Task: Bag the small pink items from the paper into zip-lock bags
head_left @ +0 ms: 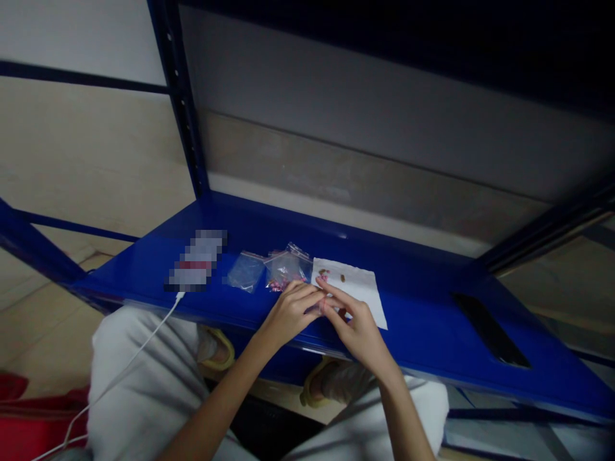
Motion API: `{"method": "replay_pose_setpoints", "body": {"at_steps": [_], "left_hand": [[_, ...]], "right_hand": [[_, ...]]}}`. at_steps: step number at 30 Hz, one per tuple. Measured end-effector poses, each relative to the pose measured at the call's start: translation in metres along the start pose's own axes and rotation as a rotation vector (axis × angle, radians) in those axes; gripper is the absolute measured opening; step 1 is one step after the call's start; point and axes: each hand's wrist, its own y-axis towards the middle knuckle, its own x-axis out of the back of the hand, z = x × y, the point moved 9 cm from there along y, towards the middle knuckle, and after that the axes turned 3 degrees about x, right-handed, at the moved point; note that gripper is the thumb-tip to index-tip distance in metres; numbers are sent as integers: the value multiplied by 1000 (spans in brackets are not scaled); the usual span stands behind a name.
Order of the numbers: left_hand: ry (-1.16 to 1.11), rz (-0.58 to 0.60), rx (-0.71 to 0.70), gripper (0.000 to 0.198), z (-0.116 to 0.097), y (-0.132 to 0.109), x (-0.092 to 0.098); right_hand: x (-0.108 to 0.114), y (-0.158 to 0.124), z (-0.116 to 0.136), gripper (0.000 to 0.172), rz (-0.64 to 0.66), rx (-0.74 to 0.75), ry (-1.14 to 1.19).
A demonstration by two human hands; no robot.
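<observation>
- At the frame's lower centre, the left hand [291, 310] and right hand [354, 320] narrow their fingers on a small clear packet [316, 308]; its pink edge faces right, its long axis cannot be told.
- Just upper left, a zip bag [289, 262] holds pink pieces [277, 285] along its lower end.

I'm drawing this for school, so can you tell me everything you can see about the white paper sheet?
The white, roughly four-sided paper sheet lies flat on the smooth blue shelf, just right of a clear plastic bag holding pink bits. Its far edge looks slightly uneven. Small pinkish and brownish bits rest on its far left part, with one small brown piece nearby. The bare right hand and bare left hand hide its near left corner; I can't tell whether they touch it.
</observation>
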Motion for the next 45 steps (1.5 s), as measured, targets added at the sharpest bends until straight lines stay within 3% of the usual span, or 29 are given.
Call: {"method": "replay_pose_setpoints", "body": {"at_steps": [3, 7, 15, 22, 27, 31, 34, 38, 40, 43, 45], "left_hand": [[-48, -74, 54, 26, 6, 1, 6], [-86, -150, 92, 26, 12, 0, 11], [-174, -129, 127, 21, 11, 1, 13], [-217, -153, 192, 21, 16, 1, 17], [-253, -156, 203, 21, 16, 2, 17], [-283, -155, 195, 16, 15, 2, 19], [-291, -120, 195, 11, 15, 1, 17], [-276, -56, 201, 14, 16, 0, 10], [-281, -23, 197, 15, 15, -1, 7], [-327, -12, 213, 14, 15, 0, 5], [-372, -50, 246, 13, 18, 0, 9]], "right_hand": [[15, 0, -11, 37, -114, -33, 98], [43, -1, -33, 26, -328, -42, -69], [37, 32, -59, 23, -266, 38, -516], [35, 49, -72, 17, -253, -54, -620], [41, 40, -52, 17, -293, -8, -371], [22, 27, -12, 18, -108, 64, -64], [13, 16, 9, 13, -67, 86, -116], [14, 8, 9, 12, -132, 35, -266], [8, 8, 10, 14, -84, 55, -275], [-1, 10, 12, 19, 36, 136, -129], [10, 12, 1, 25, -25, 117, -43]]}}
